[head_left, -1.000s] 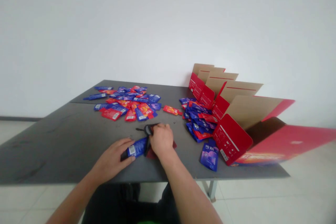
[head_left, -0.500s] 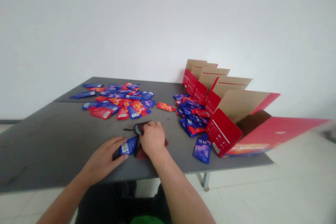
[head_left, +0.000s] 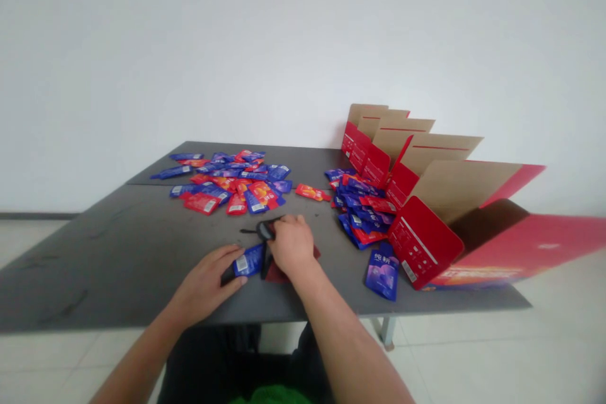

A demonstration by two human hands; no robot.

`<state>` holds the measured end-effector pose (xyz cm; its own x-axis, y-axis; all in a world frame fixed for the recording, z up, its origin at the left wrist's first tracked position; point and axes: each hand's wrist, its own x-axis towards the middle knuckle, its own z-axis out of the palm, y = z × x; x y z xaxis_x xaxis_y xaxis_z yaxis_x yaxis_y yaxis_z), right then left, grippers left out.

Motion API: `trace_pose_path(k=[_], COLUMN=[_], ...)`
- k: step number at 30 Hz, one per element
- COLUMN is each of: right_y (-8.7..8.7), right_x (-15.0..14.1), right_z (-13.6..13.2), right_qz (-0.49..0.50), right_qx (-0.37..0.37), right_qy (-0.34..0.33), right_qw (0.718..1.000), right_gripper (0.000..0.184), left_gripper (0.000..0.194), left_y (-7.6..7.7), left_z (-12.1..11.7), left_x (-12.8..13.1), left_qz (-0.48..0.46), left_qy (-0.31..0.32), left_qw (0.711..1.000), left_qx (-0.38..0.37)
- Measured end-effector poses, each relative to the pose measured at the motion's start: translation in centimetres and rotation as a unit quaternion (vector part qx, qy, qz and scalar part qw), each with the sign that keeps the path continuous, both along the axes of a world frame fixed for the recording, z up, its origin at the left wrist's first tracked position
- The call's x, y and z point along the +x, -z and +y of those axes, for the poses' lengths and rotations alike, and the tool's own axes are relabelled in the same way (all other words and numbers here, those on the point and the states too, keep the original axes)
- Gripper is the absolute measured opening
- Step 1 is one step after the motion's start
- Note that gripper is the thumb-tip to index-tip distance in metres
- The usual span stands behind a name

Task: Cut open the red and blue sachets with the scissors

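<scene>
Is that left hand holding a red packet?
No, the left hand is holding a blue packet with a white label.

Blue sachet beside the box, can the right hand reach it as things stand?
Probably yes: the blue sachet lies just to the right of the right hand, with no pile between them, though that hand is now over a dark red piece.

Mount: one camera is worn on the person's head.
Facing: it is aimed forward and downward, across a dark grey rectangular counter [head_left: 118, 265] toward a plain white wall [head_left: 303, 44].
Nearness: the left hand [head_left: 203, 284] and right hand [head_left: 291, 246] are framed closest, low in the picture; an open red-and-tan cardboard box [head_left: 454, 221] is held farther off, at right.
Edges: a pale tiled floor [head_left: 473, 341] is caught below the counter.
</scene>
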<state>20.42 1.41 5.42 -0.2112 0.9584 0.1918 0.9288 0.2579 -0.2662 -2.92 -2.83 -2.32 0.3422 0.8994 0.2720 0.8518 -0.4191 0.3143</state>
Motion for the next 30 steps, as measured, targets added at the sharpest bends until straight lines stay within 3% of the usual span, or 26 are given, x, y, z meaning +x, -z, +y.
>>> trace_pose_path(k=[3, 5, 8, 10, 12, 15, 19, 22, 26, 30], right_y=[0.8, 1.8, 2.3, 1.7, 0.8, 0.2, 1.4, 1.9, 1.8, 2.9], right_x=[-3.1, -3.6, -1.2, 0.7, 1.3, -0.9, -3.9, -1.9, 3.5, 6.1], right_z=[-2.6, -3.1, -1.2, 0.5, 1.0, -0.8, -2.9, -1.5, 0.5, -3.0], right_qz=[0.02, 0.028, 0.022, -0.001, -0.014, 0.009, 0.03, 0.021, -0.012, 0.013], right_qx=[0.025, 0.015, -0.016, -0.037, -0.035, 0.014, 0.022, -0.01, -0.032, 0.004], right_qy=[-0.105, -0.12, -0.034, 0.035, 0.051, -0.025, -0.11, -0.061, 0.088, 0.103], right_qw=[0.994, 0.992, 0.999, 0.999, 0.998, 1.0, 0.993, 0.998, 0.996, 0.995], right_gripper=[0.017, 0.014, 0.014, 0.018, 0.019, 0.019, 0.016, 0.018, 0.018, 0.015], left_gripper=[0.039, 0.036, 0.045, 0.053, 0.056, 0.048, 0.038, 0.043, 0.054, 0.054], left_y=[-0.2, -0.4, -0.6, -0.6, -0.6, -0.7, -1.0, -1.1, -0.8, -0.4], left_z=[0.1, 0.0, -0.2, -0.3, -0.3, -0.1, 0.0, -0.2, -0.2, 0.0], left_x=[0.0, 0.1, 0.2, 0.3, 0.2, 0.2, 0.4, 0.4, 0.2, 0.1], left_qz=[-0.017, -0.02, -0.01, -0.001, 0.003, 0.002, 0.0, 0.002, 0.009, 0.014], left_qy=[0.015, 0.017, 0.004, -0.004, -0.011, -0.009, 0.017, 0.001, -0.012, -0.02], left_qw=[1.0, 1.0, 1.0, 1.0, 1.0, 1.0, 0.999, 0.999, 0.999, 0.999], left_qx=[0.002, -0.005, -0.012, -0.017, -0.02, -0.019, -0.039, -0.034, -0.032, -0.037])
